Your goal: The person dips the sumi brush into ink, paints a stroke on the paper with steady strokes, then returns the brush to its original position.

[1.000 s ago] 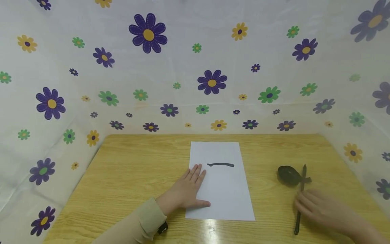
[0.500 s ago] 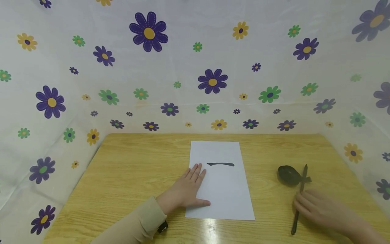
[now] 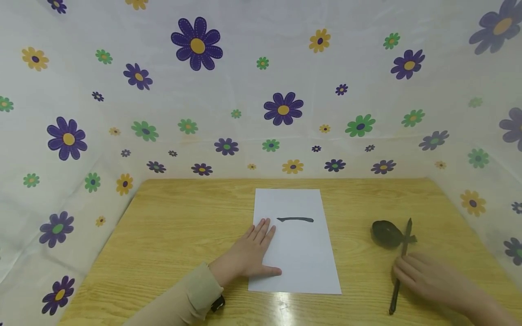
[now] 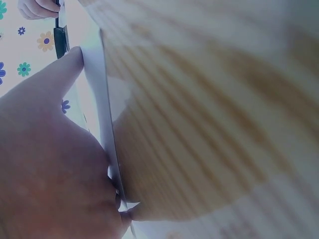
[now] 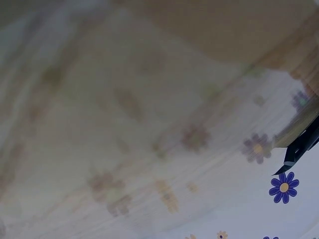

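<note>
Flat on the white paper (image 3: 299,262), my left hand (image 3: 248,260) rests with its fingers and thumb spread along the left side. A single black brush stroke (image 3: 295,220) runs across the upper part of the sheet. On the right, my right hand (image 3: 432,280) holds a dark writing brush (image 3: 394,296) by the middle of its handle. Its pointed tip (image 5: 282,168) shows in the right wrist view. The brush crosses over the short handle of a black, spoon-shaped ink dish (image 3: 385,234); whether it touches cannot be told. Part of the brush handle is hidden by the fingers.
Everything lies on a wood-grain table (image 3: 183,217). A white curtain (image 3: 244,81) printed with flowers rises behind it and along both sides. Below the left sleeve (image 3: 195,290), a small black object (image 3: 218,303) shows at the wrist.
The lower end of the brush has swung slightly to the left, and its tip has shifted a little to the right. My left hand and the paper stay put.
</note>
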### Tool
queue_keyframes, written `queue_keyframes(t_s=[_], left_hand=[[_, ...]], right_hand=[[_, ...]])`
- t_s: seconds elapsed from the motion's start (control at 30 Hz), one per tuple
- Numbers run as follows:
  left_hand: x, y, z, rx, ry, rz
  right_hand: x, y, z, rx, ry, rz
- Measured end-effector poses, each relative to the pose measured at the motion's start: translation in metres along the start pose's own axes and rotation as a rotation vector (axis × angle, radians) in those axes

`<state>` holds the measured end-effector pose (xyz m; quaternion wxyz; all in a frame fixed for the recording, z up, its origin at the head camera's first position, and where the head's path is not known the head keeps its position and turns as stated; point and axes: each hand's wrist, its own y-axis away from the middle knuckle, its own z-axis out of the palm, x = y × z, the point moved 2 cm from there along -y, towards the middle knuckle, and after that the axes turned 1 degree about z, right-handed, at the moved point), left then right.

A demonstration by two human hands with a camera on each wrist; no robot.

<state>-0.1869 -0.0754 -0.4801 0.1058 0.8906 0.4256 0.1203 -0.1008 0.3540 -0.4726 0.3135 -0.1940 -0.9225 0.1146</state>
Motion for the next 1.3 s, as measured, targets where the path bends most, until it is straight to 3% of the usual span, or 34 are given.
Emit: queue_keyframes(t_s=[0.87,1.1,1.3], left_hand=[[-0.003,-0.002,0.002,0.005,0.006,-0.009],[-0.003,-0.002,0.001,0.059,0.030,-0.003],[-0.002,-0.003,-0.001,0.122,-0.002,0.020]], right_hand=[[0.001,0.005,0.002,-0.036,0.002,0.013],[0.005,0.004,0.004,-0.015,-0.014,0.027],[0.014,-0.001,0.002,-0.059,0.034,0.043]])
